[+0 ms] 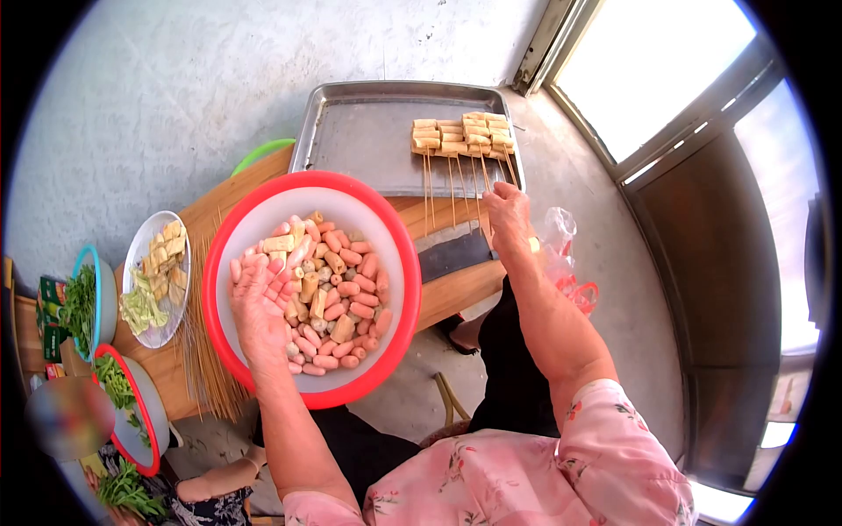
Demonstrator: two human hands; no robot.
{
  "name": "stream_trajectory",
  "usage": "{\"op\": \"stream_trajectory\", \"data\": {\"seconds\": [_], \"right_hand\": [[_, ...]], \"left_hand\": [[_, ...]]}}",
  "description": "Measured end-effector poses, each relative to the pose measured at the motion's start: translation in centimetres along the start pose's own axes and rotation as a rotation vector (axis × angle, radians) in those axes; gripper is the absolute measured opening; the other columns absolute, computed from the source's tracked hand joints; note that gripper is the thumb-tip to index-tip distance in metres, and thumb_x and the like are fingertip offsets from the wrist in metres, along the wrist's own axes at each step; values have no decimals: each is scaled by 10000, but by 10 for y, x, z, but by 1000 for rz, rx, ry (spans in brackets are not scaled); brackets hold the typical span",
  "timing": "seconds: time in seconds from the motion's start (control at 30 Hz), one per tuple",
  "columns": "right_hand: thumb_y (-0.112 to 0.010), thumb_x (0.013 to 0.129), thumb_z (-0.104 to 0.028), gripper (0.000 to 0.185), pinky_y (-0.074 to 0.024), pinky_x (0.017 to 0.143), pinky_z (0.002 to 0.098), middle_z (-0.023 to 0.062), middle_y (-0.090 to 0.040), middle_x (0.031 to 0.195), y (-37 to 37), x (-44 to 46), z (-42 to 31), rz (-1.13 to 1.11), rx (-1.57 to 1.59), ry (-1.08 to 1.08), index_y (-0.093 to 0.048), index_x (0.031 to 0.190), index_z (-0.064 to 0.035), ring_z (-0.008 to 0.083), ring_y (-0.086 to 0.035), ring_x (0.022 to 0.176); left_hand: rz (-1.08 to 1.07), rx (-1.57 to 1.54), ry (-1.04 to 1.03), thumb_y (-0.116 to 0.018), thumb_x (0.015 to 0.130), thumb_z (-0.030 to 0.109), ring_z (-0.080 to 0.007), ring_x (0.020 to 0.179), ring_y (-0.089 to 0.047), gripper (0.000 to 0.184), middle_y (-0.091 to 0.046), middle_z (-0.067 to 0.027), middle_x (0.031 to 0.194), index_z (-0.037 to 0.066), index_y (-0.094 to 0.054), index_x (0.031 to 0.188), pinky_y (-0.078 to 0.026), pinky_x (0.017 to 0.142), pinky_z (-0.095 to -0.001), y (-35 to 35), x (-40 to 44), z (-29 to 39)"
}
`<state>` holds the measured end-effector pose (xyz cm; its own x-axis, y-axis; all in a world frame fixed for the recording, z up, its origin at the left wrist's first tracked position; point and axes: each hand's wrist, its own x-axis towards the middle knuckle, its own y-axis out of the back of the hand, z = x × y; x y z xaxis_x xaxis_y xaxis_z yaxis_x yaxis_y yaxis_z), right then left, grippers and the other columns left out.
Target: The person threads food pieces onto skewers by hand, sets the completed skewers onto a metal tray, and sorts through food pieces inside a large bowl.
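Note:
A large white basin with a red rim (406, 289) stands before me, holding many small pink sausages (362, 310) and tan rolled pieces (334, 262). My left hand (260, 307) is inside it at the left, its fingers loosely spread against the food. No held piece can be made out there. At the tray's front right edge, my right hand (509, 215) is closed on the lower end of a thin wooden skewer (484, 171). Skewered tan rolls (450, 138) lie in rows on the metal tray (360, 131), their sticks pointing toward me.
Bare skewers (206, 373) lie left of the basin on the wooden table (443, 296). Beyond are a white plate (130, 254) of tan pieces and cabbage, and bowls of greens (81, 302). A person's leg (224, 478) shows lower left. Plastic bags (561, 232) hang at right.

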<state>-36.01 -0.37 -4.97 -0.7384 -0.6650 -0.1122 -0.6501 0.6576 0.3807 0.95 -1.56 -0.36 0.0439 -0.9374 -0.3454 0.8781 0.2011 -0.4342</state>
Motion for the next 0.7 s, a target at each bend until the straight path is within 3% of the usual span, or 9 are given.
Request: {"op": "stream_trajectory", "data": {"seconds": [0.07, 0.17, 0.27, 0.37, 0.43, 0.5, 0.53, 0.6, 0.7], "right_hand": [[-593, 822, -106, 354, -468, 754, 304, 119, -637, 908, 2, -15, -10, 166, 37, 177, -569, 1127, 73, 206, -597, 808], [-582, 844, -118, 318, -443, 824, 289, 114, -645, 907, 2, -39, -19, 37, 333, 154, -586, 1110, 57, 183, -581, 897], [-554, 911, -114, 262, -465, 772, 239, 51, -644, 908, -3, -94, -43, -338, 351, 246, -581, 1133, 21, 116, -584, 830], [-553, 927, -199, 272, -486, 807, 272, 73, -663, 888, 9, -176, -110, -777, 552, 228, -609, 1068, 27, 120, -604, 834], [-530, 935, -146, 215, -500, 732, 251, 15, -622, 809, 31, -218, -151, -1098, 681, 41, -603, 1046, 23, 80, -581, 785], [-500, 943, -132, 177, -500, 684, 264, 25, -574, 732, 50, -254, -180, -1279, 781, 190, -600, 892, 5, 123, -583, 691], [-500, 943, -132, 177, -500, 684, 264, 25, -574, 732, 55, -277, -185, -1285, 799, 173, -600, 892, 5, 123, -583, 691], [-531, 925, -152, 192, -259, 977, 333, 80, -633, 766, 59, -324, -200, -1064, 1288, 196, -625, 873, 7, 185, -636, 692], [-577, 890, -131, 179, -537, 625, 266, 123, -664, 781, 93, -328, -209, -1169, 1343, 103, -637, 840, 31, 193, -650, 687]], "left_hand": [[11, -19, -2, -624, 869, 174, -135, 796, -623, 321, -643, -61, 929, 78, -540, 1163, -507, 692, -262, 5, 0, 1], [20, -49, -13, -631, 866, 183, -130, 815, -619, 334, -643, -58, 938, 71, -552, 1171, -502, 711, -255, 10, 0, 3], [50, -58, -39, -630, 864, 172, -135, 822, -611, 376, -633, -62, 947, 67, -524, 1209, -500, 720, -260, 16, -5, 5], [97, -70, -33, -629, 861, 158, -124, 798, -604, 410, -626, -53, 937, 70, -514, 1244, -494, 714, -253, 25, -3, 0], [121, -97, -20, -638, 856, 161, -105, 777, -599, 354, -630, -39, 916, 76, -566, 1192, -486, 695, -231, 38, -3, 0], [182, -43, 14, -646, 851, 165, -87, 728, -595, 324, -637, -21, 872, 70, -593, 1157, -473, 644, -202, 49, -3, -3], [167, -51, -13, -646, 851, 163, -85, 703, -595, 308, -639, -18, 850, 64, -597, 1139, -465, 611, -195, 54, -6, -4], [187, -27, -73, -644, 853, 160, -81, 629, -591, 241, -645, -16, 805, 47, -611, 1063, -444, 536, -182, 57, -11, -4], [247, 85, -165, -656, 841, 167, -82, 607, -585, 224, -651, -30, 814, 51, -613, 1028, -428, 518, -186, 54, -21, -7]]}}
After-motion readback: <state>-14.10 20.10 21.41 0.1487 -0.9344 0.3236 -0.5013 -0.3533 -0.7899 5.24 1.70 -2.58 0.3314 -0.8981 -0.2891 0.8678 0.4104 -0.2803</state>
